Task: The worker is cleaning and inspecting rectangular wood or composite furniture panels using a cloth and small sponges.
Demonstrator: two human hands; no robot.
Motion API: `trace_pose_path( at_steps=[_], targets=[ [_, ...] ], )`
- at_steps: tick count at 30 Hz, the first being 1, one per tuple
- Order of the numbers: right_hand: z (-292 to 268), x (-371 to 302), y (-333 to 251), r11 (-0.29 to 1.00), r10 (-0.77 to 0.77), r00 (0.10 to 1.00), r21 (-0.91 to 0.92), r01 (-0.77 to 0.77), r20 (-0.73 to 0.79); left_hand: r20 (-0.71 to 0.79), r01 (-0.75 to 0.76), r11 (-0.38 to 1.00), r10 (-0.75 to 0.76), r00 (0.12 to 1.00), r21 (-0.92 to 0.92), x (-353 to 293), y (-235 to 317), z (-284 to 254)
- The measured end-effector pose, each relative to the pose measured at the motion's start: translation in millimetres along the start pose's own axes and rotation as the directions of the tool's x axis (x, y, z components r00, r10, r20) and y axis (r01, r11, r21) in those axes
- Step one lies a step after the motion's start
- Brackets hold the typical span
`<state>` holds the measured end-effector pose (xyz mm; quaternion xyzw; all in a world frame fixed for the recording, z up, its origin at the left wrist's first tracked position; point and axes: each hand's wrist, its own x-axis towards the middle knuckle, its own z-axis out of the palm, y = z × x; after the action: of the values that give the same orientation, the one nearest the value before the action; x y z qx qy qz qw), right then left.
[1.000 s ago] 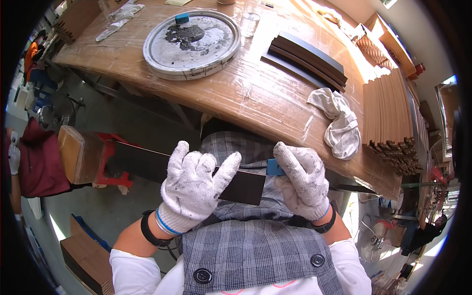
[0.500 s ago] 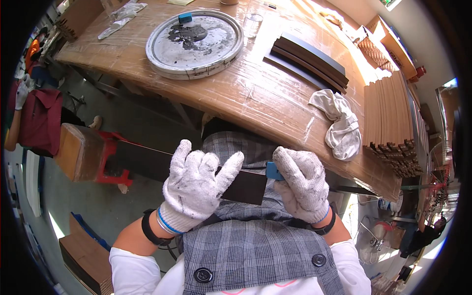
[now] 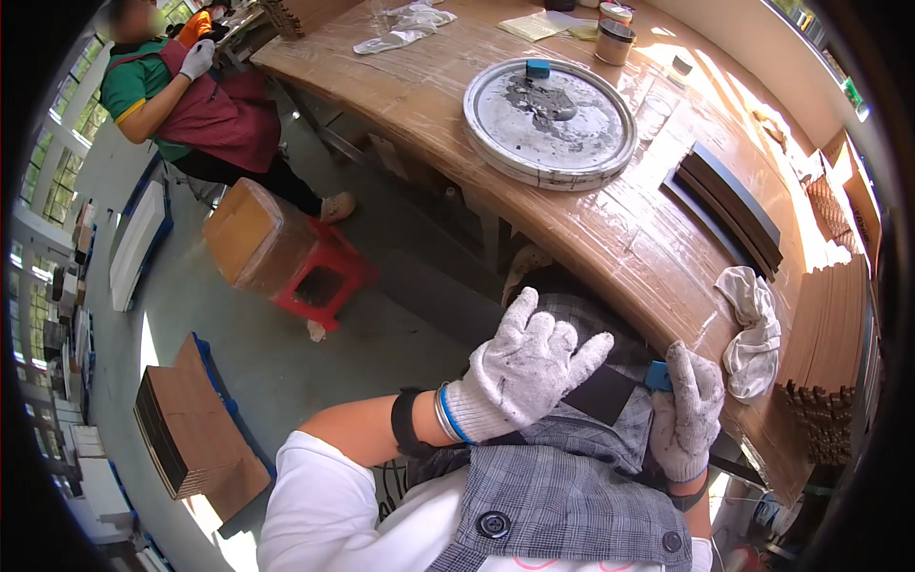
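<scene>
My left hand (image 3: 529,370), in a white knitted glove with grey smudges, holds a long, thin, dark board across my lap. Its near end (image 3: 600,394) shows past my thumb, and the rest slants up and left toward a red stool. My left fingers are partly bent over the board, and their undersides are hidden. My right hand (image 3: 688,410), gloved the same way, pinches a small blue block (image 3: 658,376) just right of the board's end. Whether the block touches the board I cannot tell.
On the table (image 3: 419,105) stands a round grey lid (image 3: 496,148) with dark paste and another blue block (image 3: 538,68). Dark strips (image 3: 729,210), a white cloth (image 3: 753,334) and stacked brown boards (image 3: 829,334) lie rightward. Left are the red stool (image 3: 334,281) and a seated co-worker (image 3: 229,114).
The whole view has swung left, so the table and lid appear farther right and more of the co-worker shows. Both hands keep their holds on the board and the blue block.
</scene>
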<state>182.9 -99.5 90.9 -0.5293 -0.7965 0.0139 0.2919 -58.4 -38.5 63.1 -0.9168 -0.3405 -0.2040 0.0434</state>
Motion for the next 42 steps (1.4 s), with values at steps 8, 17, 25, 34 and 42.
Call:
trace_pose_path(
  at_steps=[8,17,25,34,42],
  targets=[
    [26.4,16.3,18.6,0.959,0.187,0.979,0.230,-0.165,-0.077,0.008,0.024,0.998,-0.024,1.000,-0.060,-11.3,-9.3,9.1],
    [101.4,166.8,65.7,0.993,-0.019,0.997,0.117,0.028,-0.075,-0.118,0.268,0.912,-0.317,0.941,-0.309,-31.9,-71.6,28.6],
    [150.7,219.1,67.4,0.902,0.125,0.945,-0.431,0.019,0.302,-0.141,0.374,0.701,-0.558,0.817,-0.607,-51.0,-99.3,24.1],
    [69.5,114.9,10.9,-0.094,0.074,0.564,0.569,-0.817,0.823,-0.335,0.096,0.957,-0.187,0.923,-0.272,-20.3,-70.3,12.7],
    [18.1,23.7,-14.0,-0.228,-0.087,0.646,0.616,-0.754,0.759,-0.252,-0.338,0.940,0.340,0.906,0.054,27.3,-24.7,6.5]
  ],
)
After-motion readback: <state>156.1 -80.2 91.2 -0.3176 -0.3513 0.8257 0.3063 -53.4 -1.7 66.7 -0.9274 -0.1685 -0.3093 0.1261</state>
